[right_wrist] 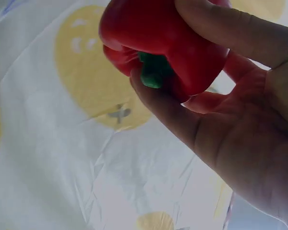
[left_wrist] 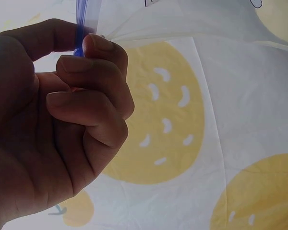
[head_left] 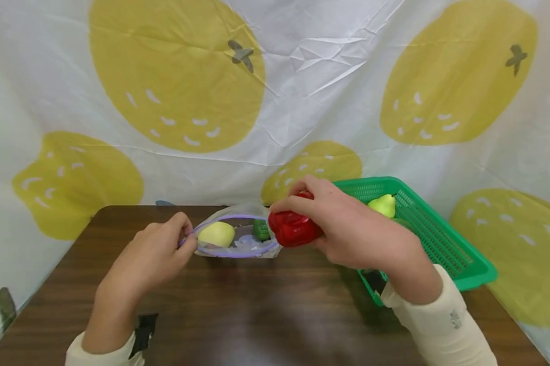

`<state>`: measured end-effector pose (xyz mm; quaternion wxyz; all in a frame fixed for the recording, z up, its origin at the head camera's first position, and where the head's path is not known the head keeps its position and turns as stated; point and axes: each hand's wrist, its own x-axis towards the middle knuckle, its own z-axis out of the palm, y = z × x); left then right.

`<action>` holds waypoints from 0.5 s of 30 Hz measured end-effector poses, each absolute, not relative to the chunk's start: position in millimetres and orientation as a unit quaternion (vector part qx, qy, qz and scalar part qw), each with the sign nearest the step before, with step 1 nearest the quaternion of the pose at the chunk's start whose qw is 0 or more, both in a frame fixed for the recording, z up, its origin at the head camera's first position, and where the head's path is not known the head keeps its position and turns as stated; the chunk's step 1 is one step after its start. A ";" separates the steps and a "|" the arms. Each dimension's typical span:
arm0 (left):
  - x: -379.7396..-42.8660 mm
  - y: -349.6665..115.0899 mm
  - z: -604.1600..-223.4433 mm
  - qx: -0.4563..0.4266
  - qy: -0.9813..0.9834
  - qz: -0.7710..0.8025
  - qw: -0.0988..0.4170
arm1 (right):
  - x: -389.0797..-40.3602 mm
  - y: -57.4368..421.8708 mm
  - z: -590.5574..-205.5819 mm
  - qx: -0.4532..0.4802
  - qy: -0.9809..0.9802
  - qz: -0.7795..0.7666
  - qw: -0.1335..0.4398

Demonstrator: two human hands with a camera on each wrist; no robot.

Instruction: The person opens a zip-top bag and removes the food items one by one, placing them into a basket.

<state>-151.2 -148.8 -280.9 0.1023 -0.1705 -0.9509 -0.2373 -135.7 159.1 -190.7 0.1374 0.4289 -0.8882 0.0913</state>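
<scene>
A clear zip bag (head_left: 238,252) with a purple-blue zip edge stands on the table, its mouth spread wide. Inside it lie a pale yellow-green fruit (head_left: 216,235) and a dark green bumpy vegetable (head_left: 260,230). My left hand (head_left: 153,254) pinches the left end of the bag's zip edge (left_wrist: 79,28) between thumb and forefinger, the other fingers curled. My right hand (head_left: 348,223) grips a red bell pepper (head_left: 294,229) at the right end of the bag's mouth. In the right wrist view the pepper's green stem (right_wrist: 153,71) shows near a fingertip.
To the right stands a green plastic basket (head_left: 473,277), partly behind my right arm. A yellow-green pear (head_left: 384,205) lies in it, with another green item partly hidden by the hand. Behind the brown wooden table (head_left: 256,315) hangs a white cloth (head_left: 311,117) printed with yellow fruit.
</scene>
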 end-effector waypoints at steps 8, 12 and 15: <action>-152.2 -148.5 -280.4 -0.172 -0.951 -0.231 0.109 | -158.8 192.7 -184.5 0.393 -0.911 0.040 0.120; -151.4 -148.4 -280.0 -0.170 -0.952 -0.232 0.105 | -176.1 213.0 -185.5 0.344 -0.935 0.026 0.082; -151.3 -148.1 -280.2 -0.171 -0.952 -0.234 0.102 | -187.7 228.1 -188.3 0.304 -0.951 0.021 0.052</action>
